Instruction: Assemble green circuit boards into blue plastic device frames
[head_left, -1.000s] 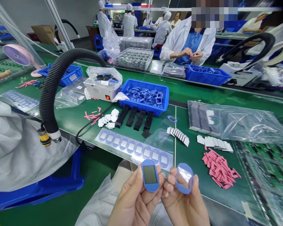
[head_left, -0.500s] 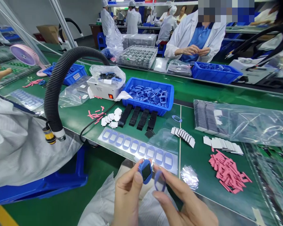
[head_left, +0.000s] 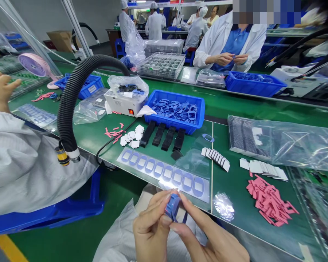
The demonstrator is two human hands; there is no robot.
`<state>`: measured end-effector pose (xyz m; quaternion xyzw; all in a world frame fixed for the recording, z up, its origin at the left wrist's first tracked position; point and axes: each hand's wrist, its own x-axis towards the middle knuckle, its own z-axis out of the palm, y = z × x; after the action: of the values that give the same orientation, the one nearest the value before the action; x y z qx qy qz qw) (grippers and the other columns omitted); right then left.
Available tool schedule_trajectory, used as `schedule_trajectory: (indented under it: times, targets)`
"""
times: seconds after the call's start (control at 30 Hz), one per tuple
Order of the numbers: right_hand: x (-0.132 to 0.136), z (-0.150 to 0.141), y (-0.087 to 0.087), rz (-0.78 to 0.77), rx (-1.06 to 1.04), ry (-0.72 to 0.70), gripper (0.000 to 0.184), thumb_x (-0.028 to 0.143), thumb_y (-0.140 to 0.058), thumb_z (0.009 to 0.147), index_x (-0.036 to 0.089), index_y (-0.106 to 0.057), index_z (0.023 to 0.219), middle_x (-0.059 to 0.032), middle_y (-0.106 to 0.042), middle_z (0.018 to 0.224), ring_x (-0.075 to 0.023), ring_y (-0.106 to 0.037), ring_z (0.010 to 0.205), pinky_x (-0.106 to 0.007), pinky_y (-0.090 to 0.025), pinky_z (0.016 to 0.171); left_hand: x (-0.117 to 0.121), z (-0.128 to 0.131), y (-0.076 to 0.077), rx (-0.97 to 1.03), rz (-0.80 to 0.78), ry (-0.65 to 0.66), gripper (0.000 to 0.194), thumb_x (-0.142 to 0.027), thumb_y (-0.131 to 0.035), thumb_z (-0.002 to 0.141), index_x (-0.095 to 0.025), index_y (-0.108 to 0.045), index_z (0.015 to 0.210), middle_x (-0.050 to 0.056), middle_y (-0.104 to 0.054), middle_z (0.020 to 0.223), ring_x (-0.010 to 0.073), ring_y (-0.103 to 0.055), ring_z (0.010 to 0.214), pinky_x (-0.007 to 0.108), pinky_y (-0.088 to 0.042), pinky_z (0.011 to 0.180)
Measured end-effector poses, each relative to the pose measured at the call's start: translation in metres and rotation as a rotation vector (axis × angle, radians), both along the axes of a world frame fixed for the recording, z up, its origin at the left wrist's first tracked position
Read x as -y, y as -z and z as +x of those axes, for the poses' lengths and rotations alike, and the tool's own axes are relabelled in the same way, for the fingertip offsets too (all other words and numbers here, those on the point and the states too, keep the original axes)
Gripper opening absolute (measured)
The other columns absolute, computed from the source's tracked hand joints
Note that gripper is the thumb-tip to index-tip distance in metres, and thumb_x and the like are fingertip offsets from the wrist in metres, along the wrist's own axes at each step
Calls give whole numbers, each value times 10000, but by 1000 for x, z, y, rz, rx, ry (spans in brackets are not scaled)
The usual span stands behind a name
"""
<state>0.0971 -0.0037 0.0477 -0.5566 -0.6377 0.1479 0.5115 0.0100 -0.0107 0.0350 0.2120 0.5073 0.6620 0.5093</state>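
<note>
In front of my lap, my left hand (head_left: 152, 222) pinches a small blue watch-like casing (head_left: 172, 207) between thumb and fingers. It is turned edge-on, so its face is mostly hidden. My right hand (head_left: 211, 233) holds a thin oval cover with a blue-violet rim (head_left: 185, 217) by its edge, close against the casing; whether the two touch all round I cannot tell. Just beyond my fingers lies a clear sheet (head_left: 168, 185) bearing a row of similar oval covers with white centres.
A blue bin (head_left: 202, 109) of blue frames stands behind several black strips (head_left: 168, 139). Pink strips (head_left: 268, 200) and white squares (head_left: 265, 170) lie right. A black hose (head_left: 64, 105) arches at left beside a neighbour's sleeve (head_left: 30, 156). A co-worker (head_left: 235, 47) sits opposite.
The casing has turned from showing its dark screen to edge-on. My right hand has brought the oval cover leftward, up to the casing. The whole view has shifted slightly.
</note>
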Motion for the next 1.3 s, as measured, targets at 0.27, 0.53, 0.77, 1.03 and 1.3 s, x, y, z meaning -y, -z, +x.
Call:
schedule_trajectory:
  times: [0.27, 0.53, 0.77, 1.03, 1.3]
  targets:
    - [3, 3, 1, -95, -72, -30, 255, 476, -656, 806, 295, -763, 950, -10, -779, 797, -240, -753, 709, -282, -625, 697, 1, 2, 5, -162, 136, -29, 240, -521, -735, 655, -350, -801, 810, 67, -807, 857, 324, -656, 968, 458, -414, 995]
    - [-4, 4, 15, -62, -291, -3, 293, 347, -713, 792, 278, -717, 1076, -24, -747, 1038, -231, -742, 859, -284, -618, 768, -5, -7, -2, -617, 305, 62, 254, -444, -585, 853, -345, -756, 1013, 73, -756, 933, 252, -578, 865, 344, -458, 744]
    - [-7, 18, 20, 192, 35, -51, 464, 137, -677, 819, 313, -605, 1242, 2, -734, 1070, -211, -737, 887, -268, -592, 835, -14, -31, -24, -921, 413, 301, 464, -53, -719, 728, -326, -720, 1103, 31, -792, 776, 190, -602, 607, 283, -497, 563]
    - [-12, 34, 18, -151, -291, -379, 163, 274, -698, 811, 274, -719, 972, -36, -769, 940, -212, -738, 858, -266, -616, 739, -18, -43, -23, -967, 647, 299, 303, -33, -617, 785, -176, -742, 1021, 49, -769, 704, 150, -595, 547, 262, -500, 514]
    - [-14, 35, 17, -250, -346, -450, 110, 165, -653, 821, 265, -688, 851, 8, -743, 813, -143, -711, 752, -187, -577, 691, -18, -50, -16, -1070, 614, 399, 143, -154, -631, 837, -132, -678, 970, 75, -740, 817, 165, -618, 738, 266, -525, 655]
